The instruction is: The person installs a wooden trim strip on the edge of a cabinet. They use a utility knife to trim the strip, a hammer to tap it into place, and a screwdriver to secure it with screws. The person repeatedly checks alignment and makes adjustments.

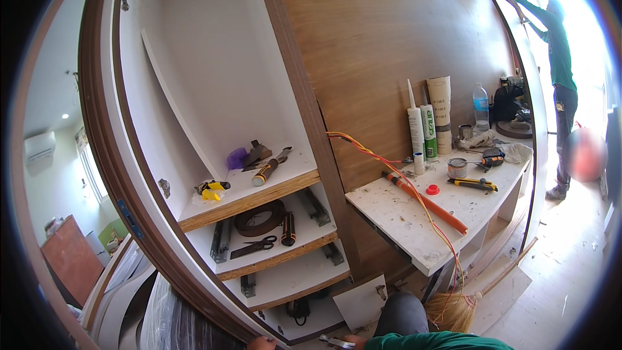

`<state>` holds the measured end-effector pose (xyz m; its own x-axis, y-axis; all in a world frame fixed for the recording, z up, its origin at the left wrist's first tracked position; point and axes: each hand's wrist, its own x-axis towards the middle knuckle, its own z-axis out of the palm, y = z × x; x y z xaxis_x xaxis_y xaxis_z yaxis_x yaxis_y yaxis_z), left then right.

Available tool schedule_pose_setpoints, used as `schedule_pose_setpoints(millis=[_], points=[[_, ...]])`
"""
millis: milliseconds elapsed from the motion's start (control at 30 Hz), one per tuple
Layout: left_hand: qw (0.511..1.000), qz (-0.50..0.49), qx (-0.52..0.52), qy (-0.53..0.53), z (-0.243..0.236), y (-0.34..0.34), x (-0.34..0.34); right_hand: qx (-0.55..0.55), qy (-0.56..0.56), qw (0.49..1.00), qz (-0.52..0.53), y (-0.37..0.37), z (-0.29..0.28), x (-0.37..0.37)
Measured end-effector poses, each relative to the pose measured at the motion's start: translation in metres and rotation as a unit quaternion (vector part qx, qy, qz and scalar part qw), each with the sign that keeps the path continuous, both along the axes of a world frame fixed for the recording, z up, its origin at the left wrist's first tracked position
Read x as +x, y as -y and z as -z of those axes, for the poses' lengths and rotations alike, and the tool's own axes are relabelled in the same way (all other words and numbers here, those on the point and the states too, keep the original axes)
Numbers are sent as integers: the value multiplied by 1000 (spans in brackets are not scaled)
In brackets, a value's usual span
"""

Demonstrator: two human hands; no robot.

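At the bottom edge, my left hand [262,343] shows only in part, against the lower edge of the white cabinet [214,58]; its fingers are mostly cut off. To its right, my right hand [355,341], below a green sleeve [434,341], is closed on a small grey metal tool [335,342] whose kind I cannot make out. Just above leans a loose white panel [356,301] with a metal fitting. The cabinet's lower shelves hold a roll of brown edge banding [259,219], scissors [259,246] and an orange-black handled tool [288,229].
A white worktop [382,204] carries sealant tubes [415,129], a yellow cutter [473,185], a can [457,168] and an orange tube [427,201]. Red and yellow wires [414,185] hang across it. A broom [453,308] lies below. Another person [560,58] stands far right, arms raised.
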<state>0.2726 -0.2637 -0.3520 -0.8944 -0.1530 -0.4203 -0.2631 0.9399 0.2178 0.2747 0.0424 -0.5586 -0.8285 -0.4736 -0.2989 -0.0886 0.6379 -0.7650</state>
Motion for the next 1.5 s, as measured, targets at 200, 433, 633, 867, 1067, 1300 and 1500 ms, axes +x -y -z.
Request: schedule_pose_setpoints(millis=[200, 433, 633, 867, 1067, 1300, 1500], points=[[1000, -20, -4, -3, 9, 6, -5, -3, -1, 1000, -1, -1, -1, 0], [999, 17, -27, 28, 0, 2, -4, -19, -5, 1000, -2, 2, 1, 1], [1000, 21, -12, 16, 16, 8, -11, -53, -18, 998, -10, 8, -2, 1], [997, -3, 65, -37, 77, 60, -45, -188, -86, 978, 11, 23, -12, -4], [937, -118, 310, -110, 129, 110, -48, -208, -93, 973, 20, 19, -2, -5], [980, -130, 135, -73, 131, 98, -71, -279, -141, 948, -67, 10, 5, -6], [981, -145, 109, -63, 135, 89, -77, -329, -49, 940, -71, -6, -22, -4]])
